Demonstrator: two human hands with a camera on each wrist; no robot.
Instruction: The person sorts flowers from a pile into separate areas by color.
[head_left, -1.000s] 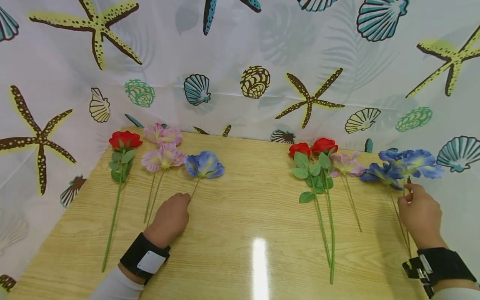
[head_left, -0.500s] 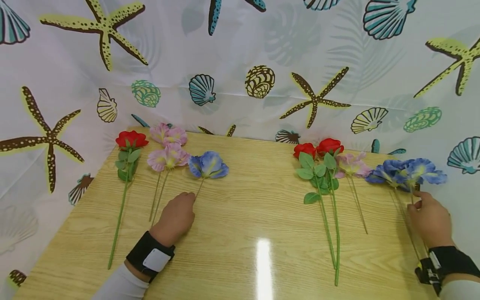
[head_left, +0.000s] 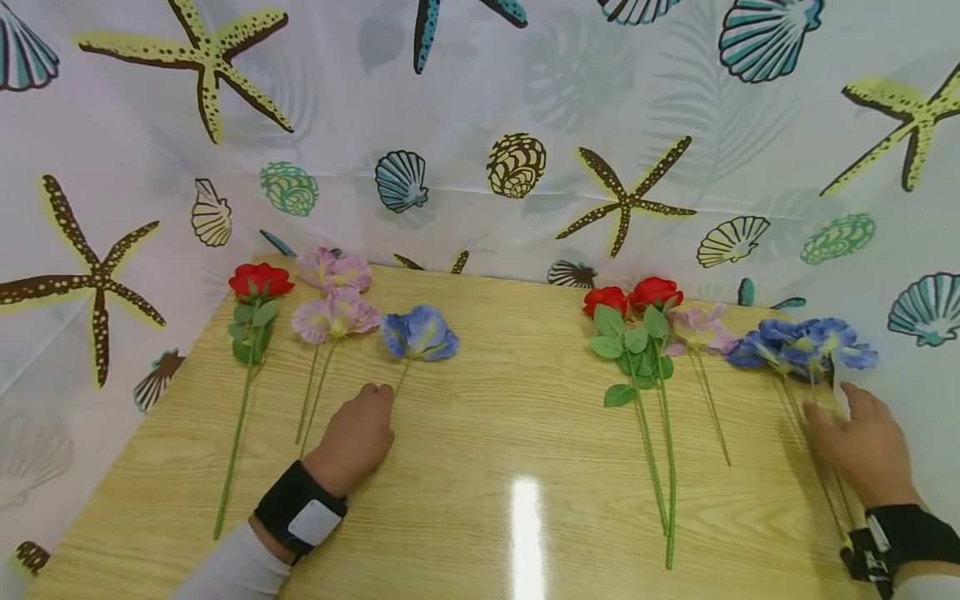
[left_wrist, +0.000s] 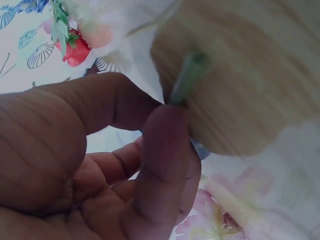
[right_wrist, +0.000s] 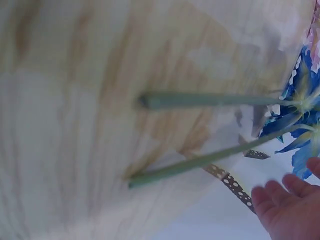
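On the left side of the wooden table, my left hand [head_left: 352, 437] pinches the stem of a single blue artificial flower [head_left: 420, 333]. The left wrist view shows thumb and finger closed on its green stem [left_wrist: 187, 80], the cut end sticking out. At the far right, two blue artificial flowers [head_left: 787, 343] lie side by side. My right hand [head_left: 866, 442] is beside their stems, thumb and fingers spread and holding nothing. In the right wrist view the two stems [right_wrist: 210, 100] lie apart from the relaxed fingers [right_wrist: 280, 200].
Left of my left hand lie two pink flowers [head_left: 335, 314] and a red rose [head_left: 260, 282]. Two red roses [head_left: 655, 292] and one pink flower [head_left: 701, 329] lie between the hands, toward the right. A shell-patterned cloth [head_left: 465, 108] hangs behind the table [head_left: 495, 400].
My right hand has let go of the rightmost blue flower, which has shifted left against the other one. Its fingers have spread and drawn back slightly. The left hand keeps its pinch.
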